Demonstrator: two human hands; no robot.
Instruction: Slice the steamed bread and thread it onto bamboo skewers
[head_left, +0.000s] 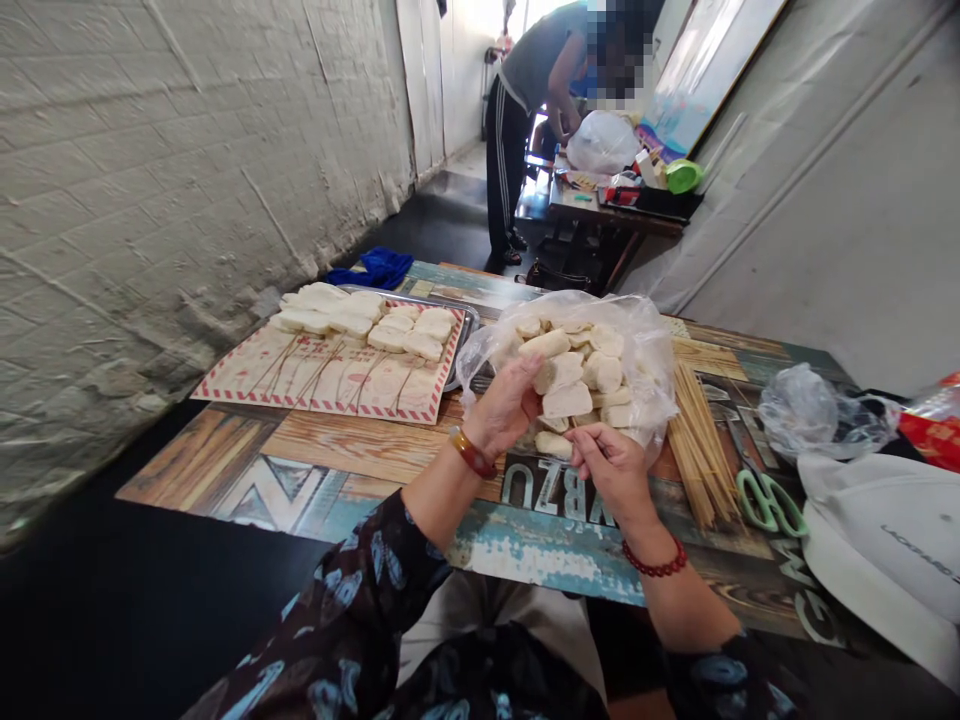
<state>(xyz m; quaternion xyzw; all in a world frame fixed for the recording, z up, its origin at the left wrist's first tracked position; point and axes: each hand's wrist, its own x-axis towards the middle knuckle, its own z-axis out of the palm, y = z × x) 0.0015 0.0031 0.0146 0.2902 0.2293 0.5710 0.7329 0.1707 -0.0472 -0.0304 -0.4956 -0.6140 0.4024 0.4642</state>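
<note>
Above an open clear plastic bag (651,375), my left hand (510,405) is closed around pale, bread-like slices (566,400). More pale slices (604,345) fill the bag behind them. My right hand (611,465) is pinched just below the held slices, on what looks like a thin wooden skewer, mostly hidden by the fingers. To the left, skewered pale slices (352,313) lie in rows on a paper sheet (322,375) with a red striped border, their sticks toward me. A metal tray (466,325) shows beneath the sheet.
Right of the bag lie loose wooden skewers (697,440), green-handled scissors (769,500), a crumpled plastic bag (802,410) and a white cap (885,530). A blue cloth (375,268) is at the table's far edge. Another person (536,75) bends over a second table (592,205).
</note>
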